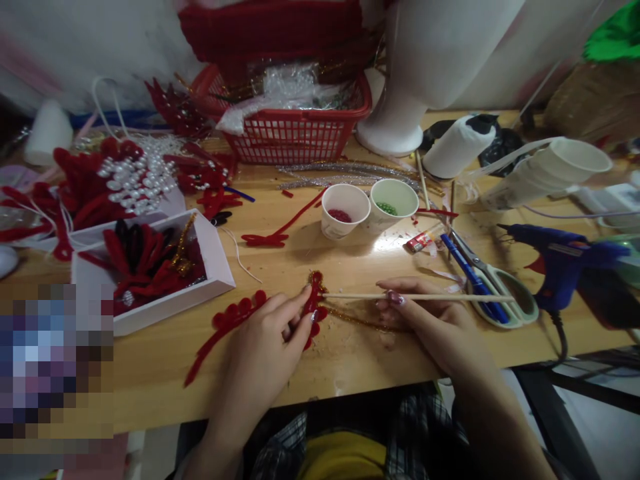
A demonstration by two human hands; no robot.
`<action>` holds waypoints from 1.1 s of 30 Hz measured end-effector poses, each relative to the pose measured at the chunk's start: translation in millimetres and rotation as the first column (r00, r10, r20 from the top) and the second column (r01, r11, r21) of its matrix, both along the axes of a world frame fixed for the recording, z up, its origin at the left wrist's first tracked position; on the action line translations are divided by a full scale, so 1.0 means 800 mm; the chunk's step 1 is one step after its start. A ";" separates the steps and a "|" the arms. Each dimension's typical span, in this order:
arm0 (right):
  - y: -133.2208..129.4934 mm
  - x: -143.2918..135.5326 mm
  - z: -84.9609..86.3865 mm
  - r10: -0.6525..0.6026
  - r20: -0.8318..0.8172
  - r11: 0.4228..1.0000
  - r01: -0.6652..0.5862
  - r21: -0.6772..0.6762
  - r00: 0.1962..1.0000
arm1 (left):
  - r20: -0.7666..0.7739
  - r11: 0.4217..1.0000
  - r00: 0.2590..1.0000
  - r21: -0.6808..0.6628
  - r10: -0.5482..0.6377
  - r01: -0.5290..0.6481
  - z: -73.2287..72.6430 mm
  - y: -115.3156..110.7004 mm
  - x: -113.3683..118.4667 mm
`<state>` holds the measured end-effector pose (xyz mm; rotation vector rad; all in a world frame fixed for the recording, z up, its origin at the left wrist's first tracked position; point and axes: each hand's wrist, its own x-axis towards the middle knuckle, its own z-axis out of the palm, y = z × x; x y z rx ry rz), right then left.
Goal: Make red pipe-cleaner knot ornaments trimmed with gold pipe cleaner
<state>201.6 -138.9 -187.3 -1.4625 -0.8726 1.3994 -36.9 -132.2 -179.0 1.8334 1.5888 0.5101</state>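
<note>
Between the thumb and fingers of my left hand (280,323) is a red pipe-cleaner piece (315,290) edged with gold tinsel. A gold pipe cleaner (360,319) trails from it to the right, passing under my other hand. My right hand (425,313) pinches a thin wooden stick (450,298), its left tip at the red piece. Whether the tip touches it I cannot tell. Partly behind my left hand lies a scalloped red pipe-cleaner strip (235,317) with a straight tail.
Paper cups of red beads (345,230) and green beads (395,220) stand ahead. Scissors (525,303), a blue pen (470,273) and a blue glue gun (565,257) lie right. A white box (170,307) of red pieces sits left; a red basket (300,137) stands behind.
</note>
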 end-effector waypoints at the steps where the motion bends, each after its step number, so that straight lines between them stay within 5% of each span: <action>1: -0.001 0.001 0.000 -0.001 0.011 1.000 0.001 0.010 1.000 | 0.000 1.000 1.000 0.003 -0.001 0.001 0.000 0.000 0.000; 9: -0.002 0.001 0.003 0.116 0.019 0.988 -0.117 0.102 0.993 | 0.011 1.000 1.000 0.020 0.009 -0.009 0.000 -0.001 0.001; 16: -0.004 -0.001 0.028 0.128 0.352 0.992 -0.116 -0.057 0.927 | 0.013 1.000 1.000 0.025 0.005 -0.006 0.000 -0.001 0.002; 33: -0.003 0.002 0.023 0.049 0.200 0.998 -0.055 0.022 0.978 | 0.009 1.000 1.000 0.002 0.016 -0.016 -0.002 -0.001 0.001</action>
